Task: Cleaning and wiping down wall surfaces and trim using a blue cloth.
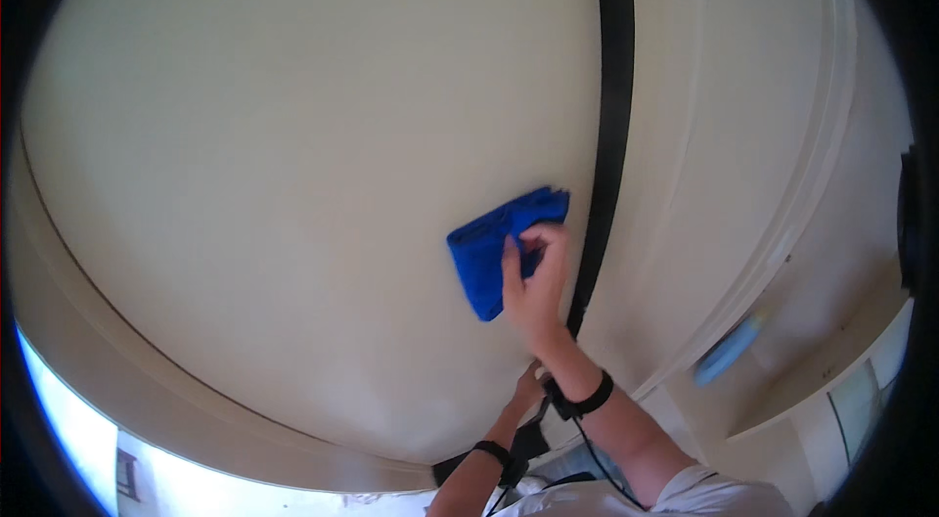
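A folded blue cloth (478,269) rests against a broad, smooth cream panel (308,150), close to a long black strip (618,62). My right hand (541,275) is on the cloth's right part; its thumb and curled fingers pinch the fabric, and the palm side is hidden. Lower down, my left hand (530,385) is at the panel's edge near the lower end of the strip. The right forearm partly covers its fingers, so its grip does not show. Both wrists wear black bands with cables.
Beyond the black strip runs a pale moulded frame (763,275). A light-blue elongated object (728,352) is at the right, near a pale ledge (821,396). A bright opening (73,414) lies past the panel's curved lower-left edge.
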Motion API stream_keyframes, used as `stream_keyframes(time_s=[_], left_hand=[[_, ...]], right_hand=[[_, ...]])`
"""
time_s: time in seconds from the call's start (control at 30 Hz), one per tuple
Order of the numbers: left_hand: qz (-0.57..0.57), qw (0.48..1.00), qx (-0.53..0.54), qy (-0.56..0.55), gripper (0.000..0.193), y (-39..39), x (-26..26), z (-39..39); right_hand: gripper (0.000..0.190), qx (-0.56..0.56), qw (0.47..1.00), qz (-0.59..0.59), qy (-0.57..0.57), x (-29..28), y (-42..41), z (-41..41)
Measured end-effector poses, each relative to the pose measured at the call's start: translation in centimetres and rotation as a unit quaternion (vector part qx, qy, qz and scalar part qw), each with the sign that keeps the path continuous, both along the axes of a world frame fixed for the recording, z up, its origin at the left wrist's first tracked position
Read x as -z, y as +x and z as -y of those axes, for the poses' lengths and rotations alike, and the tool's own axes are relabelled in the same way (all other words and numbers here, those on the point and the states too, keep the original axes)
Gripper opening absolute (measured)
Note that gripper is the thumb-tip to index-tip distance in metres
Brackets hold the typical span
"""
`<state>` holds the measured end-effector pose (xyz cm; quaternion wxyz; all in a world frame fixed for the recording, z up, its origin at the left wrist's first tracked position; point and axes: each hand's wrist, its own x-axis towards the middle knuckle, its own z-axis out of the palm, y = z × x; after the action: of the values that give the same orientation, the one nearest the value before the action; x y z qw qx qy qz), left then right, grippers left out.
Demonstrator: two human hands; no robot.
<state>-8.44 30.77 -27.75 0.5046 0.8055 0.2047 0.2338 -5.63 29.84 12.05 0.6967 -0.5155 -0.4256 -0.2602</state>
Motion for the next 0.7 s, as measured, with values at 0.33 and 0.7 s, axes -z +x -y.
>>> stream_keyframes(time_s=[0.33,0.7], left_hand=[[-0.161,0.979,-0.029,-0.125,0.069,1.7,-4.2,2.3],[-0.098,0.973,0.017,-0.210,0.053,1.7,-2.3,4.8]], right_hand=[[0.015,0.104,0.992,-0.018,0.065,-7.2,4.7,1.4],[0.023,0.236,0.969,0.042,-0.065,6.5,3.7,4.5]])
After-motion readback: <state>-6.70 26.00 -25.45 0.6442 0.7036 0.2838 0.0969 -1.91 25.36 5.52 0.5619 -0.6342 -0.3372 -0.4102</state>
